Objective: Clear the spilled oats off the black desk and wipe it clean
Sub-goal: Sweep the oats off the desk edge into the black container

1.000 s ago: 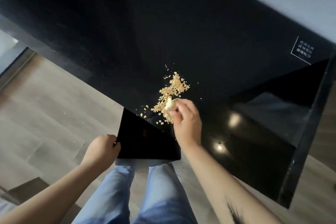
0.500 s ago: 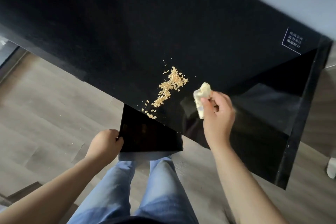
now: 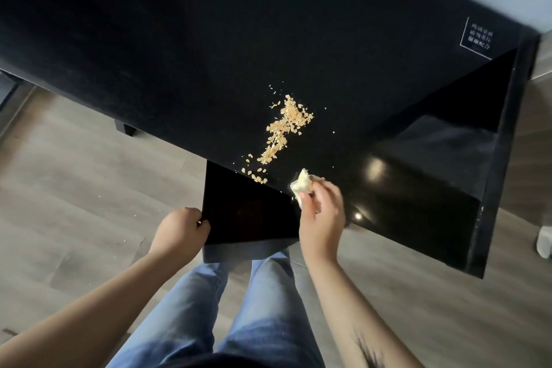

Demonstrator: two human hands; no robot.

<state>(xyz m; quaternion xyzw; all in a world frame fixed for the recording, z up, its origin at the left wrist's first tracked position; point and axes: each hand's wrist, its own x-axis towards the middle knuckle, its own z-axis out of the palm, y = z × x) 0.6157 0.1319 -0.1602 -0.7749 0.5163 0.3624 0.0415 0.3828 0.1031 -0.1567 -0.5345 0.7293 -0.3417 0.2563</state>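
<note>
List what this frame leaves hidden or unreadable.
Head view:
- Print on the label on the desk: too small, blurred.
- Far edge of the black tray: under the desk edge; surface too dark to show oats.
- Part of the pale wad: inside the right hand.
- Part of the white object: cut by right frame edge.

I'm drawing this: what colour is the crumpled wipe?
The small crumpled wipe is pale yellow; head view shows it best.
</note>
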